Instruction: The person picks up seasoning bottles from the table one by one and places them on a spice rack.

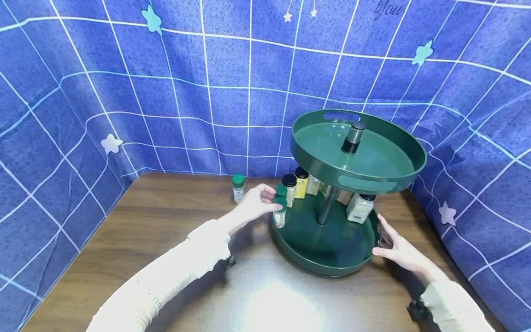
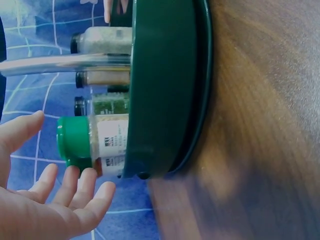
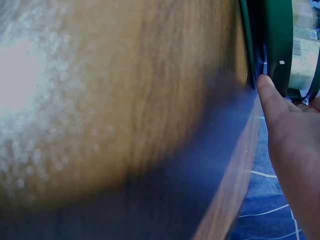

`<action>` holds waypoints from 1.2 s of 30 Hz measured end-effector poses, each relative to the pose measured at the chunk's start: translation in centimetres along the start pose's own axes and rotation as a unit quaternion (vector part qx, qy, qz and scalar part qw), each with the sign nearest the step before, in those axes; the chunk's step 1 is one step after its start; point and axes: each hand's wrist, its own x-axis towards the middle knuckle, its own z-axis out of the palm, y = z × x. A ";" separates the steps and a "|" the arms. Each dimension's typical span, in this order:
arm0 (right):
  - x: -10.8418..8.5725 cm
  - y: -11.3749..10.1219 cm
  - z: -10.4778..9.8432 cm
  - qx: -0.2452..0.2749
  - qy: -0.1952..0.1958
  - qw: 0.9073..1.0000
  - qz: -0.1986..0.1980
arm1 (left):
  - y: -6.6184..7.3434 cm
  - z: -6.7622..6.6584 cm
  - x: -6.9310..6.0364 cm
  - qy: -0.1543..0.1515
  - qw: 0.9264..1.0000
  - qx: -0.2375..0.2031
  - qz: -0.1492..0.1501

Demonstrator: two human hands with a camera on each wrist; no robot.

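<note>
A green two-tier turntable [image 1: 309,251] stands on the table, with spice jars on its lower tier. At that tier's left edge is a green-lidded spice jar [image 1: 280,220], and a second green lid [image 1: 280,190] shows right behind it. My left hand [image 1: 258,203] is around these lids. In the left wrist view, the thumb stands apart from the near green lid [image 2: 75,137], while the fingertips are close to the lids' other side. My right hand [image 1: 400,251] holds the lower tier's right rim, thumb in front and fingers farther back, partly hidden in the right wrist view.
One green-lidded jar [image 1: 238,189] stands on the wooden table [image 1: 166,216] left of the turntable. Black-lidded jars, including a yellow one [image 1: 301,184] and a large pale one [image 1: 359,210], line the lower tier. The upper tier [image 1: 381,152] overhangs them. A blue curtain [image 1: 186,101] hangs behind.
</note>
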 end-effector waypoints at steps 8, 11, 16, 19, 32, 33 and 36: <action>0.1 0.0 0.1 0.014 -0.002 1.000 -0.016 | 0.6 -1.2 0.1 0.000 1.000 0.018 0.010; 0.1 0.0 0.1 0.016 -0.002 1.000 -0.016 | 0.9 -1.9 0.3 0.004 0.999 0.028 0.018; 0.1 0.0 0.1 0.013 -0.002 1.000 -0.012 | 1.5 -3.3 0.4 0.016 0.999 0.037 0.034; 0.0 0.0 0.1 0.003 0.000 1.000 -0.007 | 1.9 -4.1 0.4 0.022 0.999 0.034 0.033; 0.0 0.2 0.0 0.005 0.002 1.000 -0.010 | 2.7 -7.9 0.9 0.059 0.997 0.042 0.040; 0.0 0.3 0.1 0.005 0.002 1.000 -0.013 | 2.7 -8.1 0.9 0.061 0.996 0.044 0.040; 0.1 0.2 0.1 0.005 0.002 1.000 -0.019 | 2.5 -8.9 0.9 0.070 0.996 0.047 0.031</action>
